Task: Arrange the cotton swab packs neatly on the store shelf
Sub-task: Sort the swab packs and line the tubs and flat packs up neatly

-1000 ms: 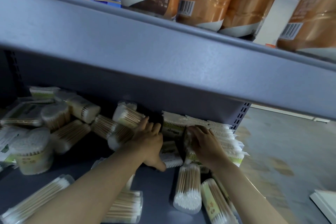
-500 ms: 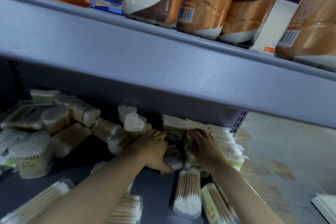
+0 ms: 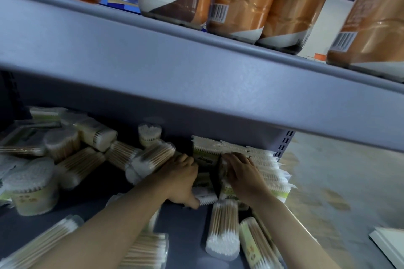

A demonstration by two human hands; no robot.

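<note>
Grey-blue metal makes up the shelf (image 3: 185,231), and cotton swab packs lie scattered over most of it. Both of the person's forearms reach in from the near edge toward the far right corner. There a row of flat packs (image 3: 260,159) stands on edge, their serrated white tops lined up against the right end of the shelf, just beside the slotted upright (image 3: 284,144).

Its fingers curled, the left hand (image 3: 181,178) holds a flat green-labelled pack (image 3: 204,194) whose white end sticks out below the thumb; this pack sits at the left side of the upright row. Resting on top of the row, the right hand (image 3: 242,172) has its fingers bent over the pack edges; whether they pinch one pack or only press down cannot be told.

Left of the hands, several clear cylindrical tubs and sleeves of wooden-stemmed swabs lie tumbled at mixed angles. A sleeve pack (image 3: 153,159) lies tilted just beside the left hand, and a round tub (image 3: 149,134) stands upright at the far wall. A larger tub (image 3: 30,188) stands near the left edge. Two long packs (image 3: 223,229) lie flat near the right forearm.

Above, an upper shelf (image 3: 196,76) carries brown and orange bottles (image 3: 240,0).
</note>
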